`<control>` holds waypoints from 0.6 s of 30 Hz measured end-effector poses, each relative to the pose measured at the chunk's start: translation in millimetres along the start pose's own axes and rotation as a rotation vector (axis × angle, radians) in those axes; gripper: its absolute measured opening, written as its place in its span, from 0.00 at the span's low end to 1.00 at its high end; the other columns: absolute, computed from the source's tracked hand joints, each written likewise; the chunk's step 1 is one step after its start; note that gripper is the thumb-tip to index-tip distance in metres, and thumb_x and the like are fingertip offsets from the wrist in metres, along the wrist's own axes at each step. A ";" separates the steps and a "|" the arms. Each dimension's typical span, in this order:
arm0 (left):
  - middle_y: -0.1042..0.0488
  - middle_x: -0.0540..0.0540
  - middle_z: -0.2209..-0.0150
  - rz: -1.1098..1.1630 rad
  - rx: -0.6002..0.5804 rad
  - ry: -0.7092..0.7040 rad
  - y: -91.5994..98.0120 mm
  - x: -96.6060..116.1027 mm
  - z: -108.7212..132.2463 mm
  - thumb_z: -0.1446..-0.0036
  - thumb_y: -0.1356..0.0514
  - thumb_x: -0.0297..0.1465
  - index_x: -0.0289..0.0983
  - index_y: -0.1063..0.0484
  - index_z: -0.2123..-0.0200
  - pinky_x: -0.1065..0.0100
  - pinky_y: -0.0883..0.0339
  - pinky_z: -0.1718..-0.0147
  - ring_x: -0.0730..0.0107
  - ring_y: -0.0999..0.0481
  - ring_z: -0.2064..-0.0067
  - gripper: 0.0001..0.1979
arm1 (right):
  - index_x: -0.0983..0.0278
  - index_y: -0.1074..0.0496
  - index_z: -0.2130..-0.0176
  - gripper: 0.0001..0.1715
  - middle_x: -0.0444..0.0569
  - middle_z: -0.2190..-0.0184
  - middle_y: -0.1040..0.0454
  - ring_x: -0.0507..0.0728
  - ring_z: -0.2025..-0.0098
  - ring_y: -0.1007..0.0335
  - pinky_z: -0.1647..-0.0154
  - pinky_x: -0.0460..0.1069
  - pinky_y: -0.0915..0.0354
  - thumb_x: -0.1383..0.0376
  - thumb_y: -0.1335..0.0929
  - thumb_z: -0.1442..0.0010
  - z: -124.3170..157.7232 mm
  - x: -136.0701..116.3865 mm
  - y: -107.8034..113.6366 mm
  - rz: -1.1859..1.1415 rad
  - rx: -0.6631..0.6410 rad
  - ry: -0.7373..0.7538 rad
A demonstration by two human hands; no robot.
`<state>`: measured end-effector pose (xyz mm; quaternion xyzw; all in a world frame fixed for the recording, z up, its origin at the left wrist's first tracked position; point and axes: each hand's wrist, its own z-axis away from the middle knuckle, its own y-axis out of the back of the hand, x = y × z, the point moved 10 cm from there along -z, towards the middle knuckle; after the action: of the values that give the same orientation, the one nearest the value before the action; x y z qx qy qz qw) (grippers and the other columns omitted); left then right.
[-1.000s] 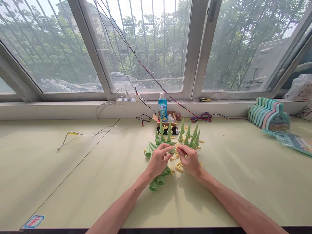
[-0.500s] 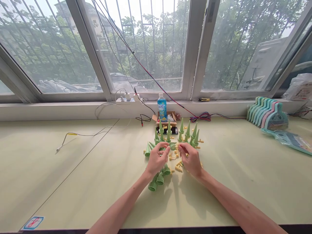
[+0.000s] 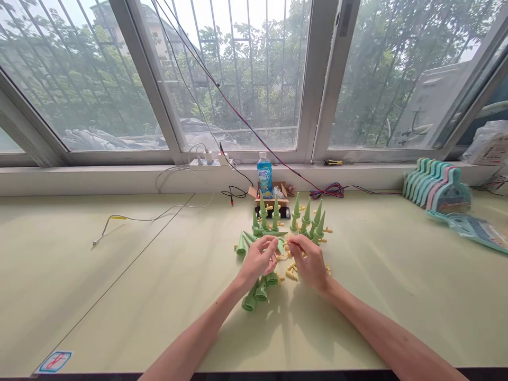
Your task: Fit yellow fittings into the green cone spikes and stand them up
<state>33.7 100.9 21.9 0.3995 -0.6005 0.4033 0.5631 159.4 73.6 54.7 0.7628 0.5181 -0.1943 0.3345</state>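
So, two bare hands were caught mid-fiddle over a pile of plastic bits. A green spike point(image 3: 281, 246) was held, as far as could be made out, at the fingertips of the left hand point(image 3: 257, 260), its narrow end pointed down, right in the gap between both hands. The right hand point(image 3: 309, 260) was set just across from it, thumb and finger pinched together; whether a small yellow part was gripped there couldn't be told, too tiny. The hands themselves were kept apart, not touching.

Judging by the upright spikes point(image 3: 296, 212) behind, where yellow pieces were seen poking out near their bases, the fitting step was probably being worked on: one yellow bit to be put into one spike. Loose yellow parts point(image 3: 292, 272) were scattered by the right hand, and more spikes point(image 3: 261, 291) were left lying by the left wrist, open ends facing the near edge of the table point(image 3: 166, 307).

For the next move, a steady left grip would be needed, with the side hole turned toward the right fingertips, and a straight push rather than an angled one.
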 end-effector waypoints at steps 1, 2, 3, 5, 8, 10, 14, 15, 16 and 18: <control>0.36 0.55 0.79 -0.003 0.004 -0.006 0.6 0.1 0.0 0.41 0.41 0.49 0.36 0.33 0.63 0.76 0.51 0.87 0.82 0.41 0.86 0.20 | 0.62 0.31 0.64 0.11 0.45 0.71 0.31 0.52 0.71 0.35 0.69 0.47 0.37 0.65 0.39 0.31 0.3 0.5 -0.2 0.001 -0.001 -0.002; 0.36 0.55 0.79 -0.007 0.009 -0.012 1.4 0.1 0.0 0.41 0.41 0.49 0.36 0.33 0.62 0.76 0.50 0.87 0.82 0.41 0.85 0.20 | 0.62 0.31 0.65 0.11 0.45 0.71 0.31 0.52 0.71 0.36 0.69 0.47 0.37 0.65 0.39 0.31 0.7 1.1 -0.4 0.002 -0.003 -0.004; 0.36 0.55 0.78 -0.012 0.013 -0.017 2.1 0.1 0.1 0.41 0.41 0.48 0.36 0.33 0.60 0.76 0.49 0.86 0.82 0.41 0.85 0.20 | 0.62 0.31 0.65 0.11 0.45 0.71 0.31 0.52 0.72 0.36 0.70 0.47 0.37 0.65 0.39 0.31 1.0 1.9 -0.7 0.001 -0.006 -0.007; 0.35 0.55 0.76 -0.019 0.016 -0.034 2.8 0.4 0.1 0.42 0.41 0.48 0.37 0.33 0.56 0.76 0.48 0.86 0.83 0.42 0.85 0.20 | 0.62 0.31 0.64 0.11 0.45 0.71 0.31 0.52 0.72 0.36 0.70 0.47 0.37 0.65 0.39 0.31 1.6 3.8 -1.5 -0.001 -0.014 -0.018; 0.32 0.52 0.69 -0.018 0.038 -0.058 5.7 -0.4 -0.6 0.43 0.39 0.47 0.38 0.33 0.52 0.76 0.47 0.87 0.84 0.40 0.84 0.22 | 0.62 0.31 0.64 0.11 0.46 0.70 0.29 0.52 0.72 0.34 0.70 0.47 0.36 0.64 0.39 0.31 1.8 6.5 -1.6 0.005 -0.016 -0.029; 0.31 0.49 0.64 -0.036 0.077 -0.070 10.0 -1.2 -1.2 0.45 0.37 0.46 0.38 0.32 0.52 0.76 0.46 0.87 0.84 0.38 0.83 0.23 | 0.62 0.31 0.64 0.11 0.46 0.69 0.28 0.53 0.71 0.34 0.70 0.47 0.35 0.64 0.39 0.31 1.8 7.3 -1.7 0.016 -0.013 -0.028; 0.29 0.48 0.67 -0.116 0.105 -0.137 13.9 3.8 -1.0 0.46 0.36 0.44 0.37 0.29 0.52 0.75 0.42 0.84 0.82 0.38 0.81 0.22 | 0.62 0.31 0.64 0.10 0.47 0.70 0.28 0.53 0.70 0.33 0.70 0.47 0.35 0.64 0.39 0.32 2.0 7.1 -1.5 0.036 -0.008 -0.020; 0.29 0.49 0.68 -0.133 0.101 -0.163 13.7 6.3 -0.5 0.45 0.36 0.43 0.37 0.28 0.52 0.75 0.41 0.83 0.81 0.38 0.80 0.22 | 0.62 0.31 0.63 0.10 0.46 0.70 0.27 0.53 0.70 0.33 0.69 0.47 0.35 0.64 0.38 0.32 2.0 6.8 -1.2 0.039 -0.005 -0.018; 0.29 0.48 0.69 -0.149 0.098 -0.192 13.4 9.2 0.2 0.45 0.36 0.43 0.37 0.28 0.52 0.75 0.41 0.83 0.80 0.37 0.79 0.21 | 0.62 0.30 0.63 0.10 0.46 0.70 0.27 0.53 0.69 0.32 0.69 0.47 0.34 0.64 0.38 0.32 2.0 6.5 -1.1 0.039 -0.005 -0.017; 0.28 0.46 0.64 -0.185 0.098 -0.260 13.0 16.0 2.4 0.44 0.36 0.41 0.38 0.26 0.54 0.74 0.40 0.82 0.80 0.37 0.78 0.18 | 0.62 0.30 0.63 0.09 0.46 0.69 0.27 0.53 0.69 0.32 0.68 0.47 0.34 0.65 0.38 0.32 1.9 6.0 -0.9 0.035 -0.004 -0.016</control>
<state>20.0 102.9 37.3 0.5289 -0.6086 0.3237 0.4950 161.0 76.5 49.2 0.7695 0.5023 -0.1936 0.3436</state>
